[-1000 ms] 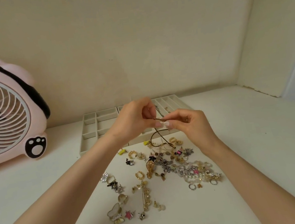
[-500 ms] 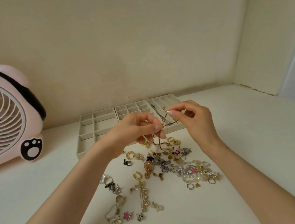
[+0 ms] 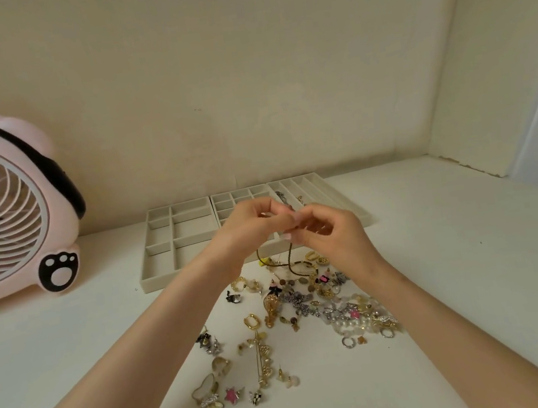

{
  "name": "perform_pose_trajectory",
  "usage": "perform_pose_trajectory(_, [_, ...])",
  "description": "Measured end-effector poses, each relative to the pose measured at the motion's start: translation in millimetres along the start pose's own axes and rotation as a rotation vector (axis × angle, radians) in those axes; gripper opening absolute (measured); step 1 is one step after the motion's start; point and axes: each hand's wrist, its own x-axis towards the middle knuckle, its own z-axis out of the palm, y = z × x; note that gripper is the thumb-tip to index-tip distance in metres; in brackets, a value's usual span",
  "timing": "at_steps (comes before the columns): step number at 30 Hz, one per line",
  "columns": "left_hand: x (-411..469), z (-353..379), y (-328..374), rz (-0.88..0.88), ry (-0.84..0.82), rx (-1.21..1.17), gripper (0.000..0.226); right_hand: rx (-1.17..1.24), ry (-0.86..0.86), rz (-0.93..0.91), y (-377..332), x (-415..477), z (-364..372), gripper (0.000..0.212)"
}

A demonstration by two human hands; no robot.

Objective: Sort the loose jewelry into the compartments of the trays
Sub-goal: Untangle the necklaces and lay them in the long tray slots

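Grip: left hand (image 3: 247, 231) and right hand (image 3: 331, 240) meet fingertip to fingertip, fingers curled, both pinching the cord (image 3: 290, 261).
Cord: held above the table (image 3: 461, 280); it hangs from the pinch, long axis near upright, with its lower end looping right onto the pile (image 3: 309, 305).
Pile: loose jewelry, below the hands and nearer the camera.
Trays (image 3: 164, 253): three side by side, just behind the hands.
Fan (image 3: 3, 213): pink, far left.

Shiny metal jewelry (image 3: 309, 305); matt trays (image 3: 177, 248); glossy plastic fan (image 3: 12, 205).
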Motion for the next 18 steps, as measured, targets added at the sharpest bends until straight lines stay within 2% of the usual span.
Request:
perform_pose_trajectory(3, [1.6,0.6,2.3,0.045,0.036,0.027,0.019,0.147,0.009,0.034,-2.6,0.8,-2.4,0.011])
perform_pose_trajectory(6, [4.4,-5.9,3.0,0.238,0.103,0.125,0.030,0.166,-0.034,0.035,-5.3,2.1,-8.4,0.019])
perform_pose_trajectory(8, [6.4,-11.4,3.9,0.353,0.070,0.243,0.034,0.140,-0.060,0.045,-5.1,3.4,-10.6,0.024])
perform_pose_trajectory(12, [12.1,-13.6,2.4,0.387,-0.057,0.382,0.025,0.126,-0.074,0.051,-2.6,4.0,-11.6,0.023])
perform_pose_trajectory(18, [15.3,-5.2,3.6,0.390,-0.008,0.535,0.004,0.168,-0.070,0.101,1.3,4.7,-11.8,0.011])
